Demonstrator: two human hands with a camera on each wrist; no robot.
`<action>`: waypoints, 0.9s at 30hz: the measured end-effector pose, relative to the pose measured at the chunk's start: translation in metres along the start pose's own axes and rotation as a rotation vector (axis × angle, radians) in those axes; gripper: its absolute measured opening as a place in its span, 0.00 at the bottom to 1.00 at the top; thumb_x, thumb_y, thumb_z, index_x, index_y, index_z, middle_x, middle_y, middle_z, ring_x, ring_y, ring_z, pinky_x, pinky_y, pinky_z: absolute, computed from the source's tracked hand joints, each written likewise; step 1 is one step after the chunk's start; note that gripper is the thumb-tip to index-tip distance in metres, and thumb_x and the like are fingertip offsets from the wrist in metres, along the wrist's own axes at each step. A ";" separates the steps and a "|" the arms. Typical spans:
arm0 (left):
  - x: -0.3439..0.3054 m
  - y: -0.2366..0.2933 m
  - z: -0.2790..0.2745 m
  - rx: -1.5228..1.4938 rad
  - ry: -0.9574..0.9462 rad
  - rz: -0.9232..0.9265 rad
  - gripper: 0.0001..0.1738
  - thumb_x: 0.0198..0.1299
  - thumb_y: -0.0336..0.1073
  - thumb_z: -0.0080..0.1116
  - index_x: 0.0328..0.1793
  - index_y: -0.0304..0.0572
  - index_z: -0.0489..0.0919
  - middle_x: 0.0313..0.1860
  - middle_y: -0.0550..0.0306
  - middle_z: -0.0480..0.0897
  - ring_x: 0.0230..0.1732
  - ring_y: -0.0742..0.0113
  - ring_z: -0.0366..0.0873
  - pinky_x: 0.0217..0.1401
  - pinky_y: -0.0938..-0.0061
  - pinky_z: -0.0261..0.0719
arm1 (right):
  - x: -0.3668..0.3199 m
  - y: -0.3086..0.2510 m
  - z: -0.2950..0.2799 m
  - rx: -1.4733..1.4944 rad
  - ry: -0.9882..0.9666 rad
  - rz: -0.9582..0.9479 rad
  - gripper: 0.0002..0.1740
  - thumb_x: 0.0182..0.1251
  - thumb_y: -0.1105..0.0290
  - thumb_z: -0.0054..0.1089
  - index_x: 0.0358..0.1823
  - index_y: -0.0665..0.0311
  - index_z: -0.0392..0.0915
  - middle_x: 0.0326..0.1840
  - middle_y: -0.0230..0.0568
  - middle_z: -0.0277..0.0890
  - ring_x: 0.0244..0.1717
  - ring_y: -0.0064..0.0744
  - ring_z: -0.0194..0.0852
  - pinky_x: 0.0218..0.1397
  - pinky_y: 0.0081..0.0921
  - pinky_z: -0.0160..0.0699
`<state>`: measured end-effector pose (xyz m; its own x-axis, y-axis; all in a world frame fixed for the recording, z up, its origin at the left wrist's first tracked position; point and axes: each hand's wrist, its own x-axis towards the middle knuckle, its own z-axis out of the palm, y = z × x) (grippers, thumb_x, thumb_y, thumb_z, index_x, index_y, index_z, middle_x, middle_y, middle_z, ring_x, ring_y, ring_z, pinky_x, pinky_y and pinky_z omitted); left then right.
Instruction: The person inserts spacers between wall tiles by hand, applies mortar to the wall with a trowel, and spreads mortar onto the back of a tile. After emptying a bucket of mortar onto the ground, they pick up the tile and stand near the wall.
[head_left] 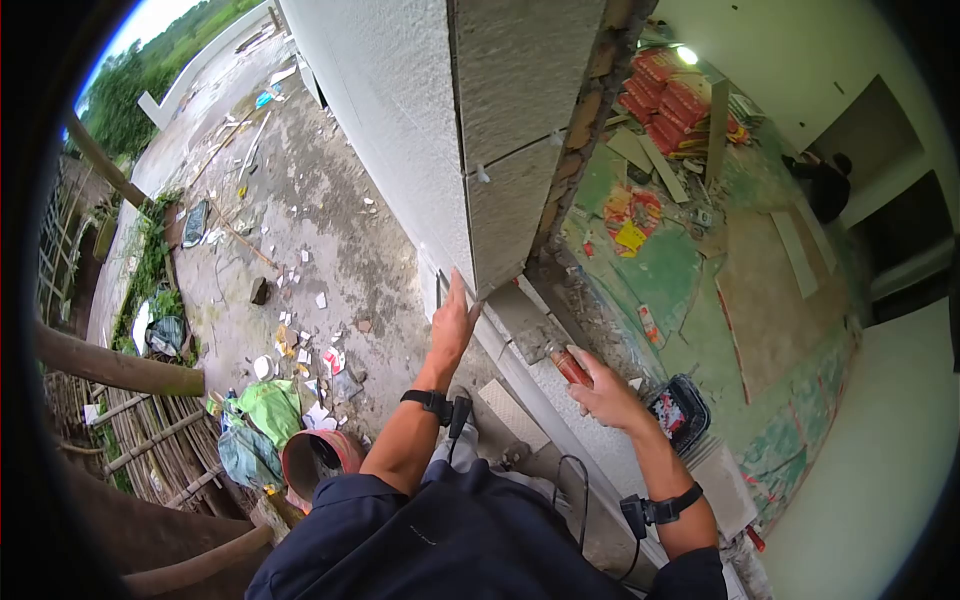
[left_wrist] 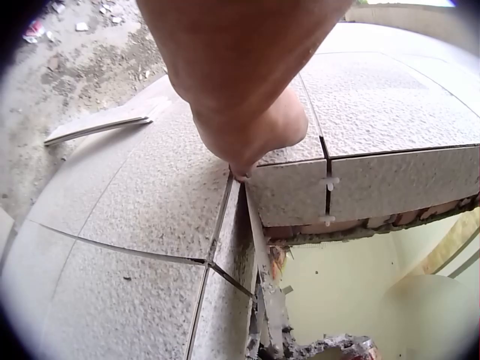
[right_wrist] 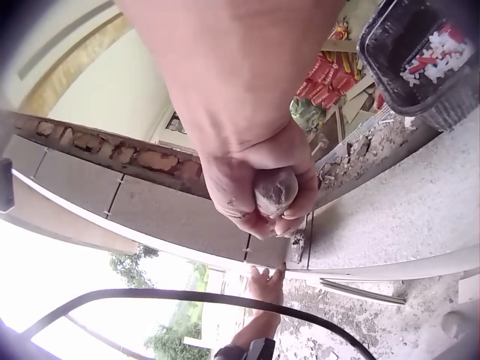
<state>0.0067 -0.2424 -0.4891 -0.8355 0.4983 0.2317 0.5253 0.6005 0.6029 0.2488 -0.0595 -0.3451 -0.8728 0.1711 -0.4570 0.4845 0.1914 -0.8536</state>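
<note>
My left hand [head_left: 455, 325] reaches to the foot of a tiled column [head_left: 512, 215], its fingers extended along the corner edge. In the left wrist view that left hand [left_wrist: 255, 127] touches the tile joint where column and ledge meet. My right hand [head_left: 608, 392] grips a hand tool by its reddish-brown handle [head_left: 572, 368], over the tiled ledge [head_left: 575, 405]. From the right wrist, the fingers wrap the handle, whose worn, rounded butt [right_wrist: 276, 191] faces the camera. The tool's working end is mostly hidden, so I cannot tell its kind.
Beside the ledge stands a black plastic tray [right_wrist: 420, 75] holding white and red tile spacers. White spacers [left_wrist: 330, 182] sit in the column's joints. Indoors lie red sacks [head_left: 670, 100] and boards. Outside are a bucket [head_left: 318, 462], a green bag [head_left: 270, 410] and scattered debris.
</note>
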 end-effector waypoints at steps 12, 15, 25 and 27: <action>-0.009 0.009 -0.007 0.055 0.021 -0.005 0.50 0.56 0.40 0.69 0.78 0.26 0.52 0.63 0.31 0.75 0.43 0.36 0.82 0.43 0.55 0.83 | -0.007 0.034 0.007 -0.041 -0.036 -0.054 0.38 0.68 0.68 0.57 0.77 0.67 0.54 0.57 0.49 0.76 0.38 0.28 0.80 0.42 0.27 0.81; -0.010 0.016 -0.013 0.063 0.007 -0.012 0.50 0.57 0.41 0.69 0.78 0.26 0.52 0.63 0.31 0.75 0.42 0.36 0.82 0.42 0.55 0.83 | -0.012 0.035 0.009 -0.020 0.018 -0.125 0.41 0.65 0.67 0.60 0.78 0.65 0.54 0.36 0.37 0.75 0.23 0.22 0.71 0.27 0.25 0.74; -0.036 0.012 -0.006 -0.060 0.092 0.020 0.44 0.58 0.44 0.68 0.76 0.30 0.60 0.61 0.35 0.78 0.51 0.41 0.81 0.54 0.56 0.79 | -0.016 0.034 0.007 -0.039 -0.012 -0.029 0.43 0.65 0.64 0.61 0.78 0.64 0.53 0.40 0.41 0.77 0.26 0.24 0.75 0.28 0.25 0.75; -0.053 0.023 -0.012 -0.124 0.027 -0.068 0.41 0.59 0.45 0.67 0.74 0.32 0.64 0.59 0.35 0.79 0.51 0.43 0.82 0.54 0.58 0.80 | -0.013 0.041 0.007 -0.028 -0.017 -0.035 0.43 0.65 0.64 0.61 0.78 0.65 0.52 0.42 0.43 0.77 0.26 0.25 0.75 0.29 0.25 0.75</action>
<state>0.0608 -0.2629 -0.4784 -0.8732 0.4411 0.2071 0.4452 0.5491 0.7074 0.2794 -0.0604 -0.3764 -0.8902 0.1475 -0.4310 0.4545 0.2239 -0.8621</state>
